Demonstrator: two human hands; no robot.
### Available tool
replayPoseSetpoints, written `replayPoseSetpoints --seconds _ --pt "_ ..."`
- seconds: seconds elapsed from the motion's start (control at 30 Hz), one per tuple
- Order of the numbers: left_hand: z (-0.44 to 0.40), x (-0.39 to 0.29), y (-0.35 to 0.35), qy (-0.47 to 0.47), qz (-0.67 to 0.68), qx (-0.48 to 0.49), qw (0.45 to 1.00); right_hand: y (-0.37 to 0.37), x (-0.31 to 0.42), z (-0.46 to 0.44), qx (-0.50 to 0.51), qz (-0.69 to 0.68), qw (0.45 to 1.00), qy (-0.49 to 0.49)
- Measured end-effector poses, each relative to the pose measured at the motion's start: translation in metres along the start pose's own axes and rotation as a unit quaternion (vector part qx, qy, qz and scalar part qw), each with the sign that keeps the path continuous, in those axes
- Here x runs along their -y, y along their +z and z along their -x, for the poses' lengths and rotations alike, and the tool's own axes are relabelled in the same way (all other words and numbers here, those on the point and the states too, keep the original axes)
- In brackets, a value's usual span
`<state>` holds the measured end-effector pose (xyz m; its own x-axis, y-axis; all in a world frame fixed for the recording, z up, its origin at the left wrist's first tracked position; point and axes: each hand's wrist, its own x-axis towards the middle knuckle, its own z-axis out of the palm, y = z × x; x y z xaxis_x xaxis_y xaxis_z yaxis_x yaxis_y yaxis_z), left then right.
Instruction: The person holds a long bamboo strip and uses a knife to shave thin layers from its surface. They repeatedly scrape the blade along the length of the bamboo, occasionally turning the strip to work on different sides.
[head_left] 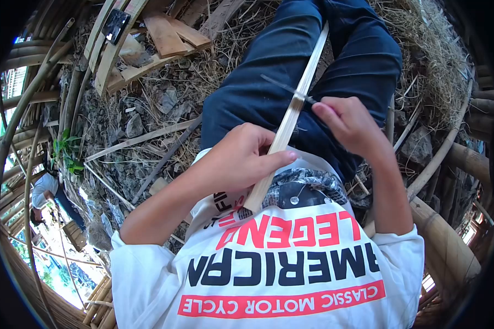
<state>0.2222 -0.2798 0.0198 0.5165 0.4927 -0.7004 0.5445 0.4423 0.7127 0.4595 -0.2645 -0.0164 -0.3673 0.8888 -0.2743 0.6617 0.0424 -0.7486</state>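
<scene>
A long, pale strip of split bamboo or wood (pixel 287 127) runs from my lap up between my legs, its near end against my shirt. My left hand (pixel 247 156) is closed around the strip near that end, with the thumb lying over the top. In my right hand (pixel 348 125) is the handle of a knife (pixel 282 86), gripped with the fingers curled. Its thin blade crosses the strip above my left hand and appears to touch it; motion blurs the blade slightly. A small curled shaving seems to hang beside the strip under the blade.
Planks and offcuts (pixel 164 35) lie at the upper left, with a black phone (pixel 116 26) on one board. Dry straw (pixel 433 60) covers the ground at the right. Thick bamboo poles (pixel 442 241) stand close by my right arm. Another person (pixel 52 192) is at the far left.
</scene>
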Motion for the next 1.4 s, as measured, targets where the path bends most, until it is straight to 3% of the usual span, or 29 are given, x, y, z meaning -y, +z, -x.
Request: replayPoseSetpoints --seconds 0.17,0.27,0.33,0.37,0.5,0.67,0.97,1.03,1.07,1.17,1.23,1.37,1.4 --pt "-0.005 -0.006 0.028 0.083 -0.023 0.049 0.995 -0.024 -0.011 0.025 -0.037 -0.042 0.998 0.011" --pt "-0.009 -0.003 0.029 0.105 -0.119 0.047 0.986 -0.026 -0.009 0.044 -0.042 -0.037 0.998 0.011" --pt "-0.01 -0.003 0.023 0.142 -0.318 -0.012 0.937 -0.018 -0.004 0.052 -0.04 -0.019 0.998 0.038" --pt "-0.012 -0.002 0.019 0.148 -0.321 -0.011 0.935 -0.013 -0.001 0.053 -0.031 -0.004 0.998 0.059" --pt "-0.022 0.004 0.015 0.229 -0.25 -0.012 0.941 0.001 -0.004 0.056 -0.046 0.009 0.998 0.05" --pt "-0.025 0.007 0.025 0.113 -0.065 0.013 0.991 -0.001 -0.006 0.061 -0.073 -0.008 0.996 0.051" --pt "-0.024 0.013 0.03 0.12 0.102 0.048 0.986 -0.037 0.007 0.07 -0.162 -0.065 0.985 -0.002" --pt "-0.021 0.011 0.03 0.202 0.225 0.055 0.952 -0.043 0.003 0.071 -0.191 -0.062 0.98 -0.006" --pt "-0.018 0.012 0.03 0.208 0.223 0.055 0.951 -0.045 0.004 0.072 -0.207 -0.069 0.976 -0.013" --pt "-0.007 0.018 0.035 0.279 0.118 -0.082 0.95 -0.052 0.005 0.078 -0.237 -0.086 0.967 -0.025" --pt "-0.001 0.014 0.036 0.282 0.14 -0.074 0.946 -0.054 0.004 0.083 -0.237 -0.082 0.968 -0.021" --pt "-0.007 0.004 0.04 0.276 0.024 -0.115 0.954 -0.055 0.013 0.09 -0.239 -0.071 0.968 -0.013" --pt "-0.009 -0.001 0.039 0.233 0.019 -0.092 0.968 -0.054 0.015 0.09 -0.243 -0.073 0.967 -0.024"
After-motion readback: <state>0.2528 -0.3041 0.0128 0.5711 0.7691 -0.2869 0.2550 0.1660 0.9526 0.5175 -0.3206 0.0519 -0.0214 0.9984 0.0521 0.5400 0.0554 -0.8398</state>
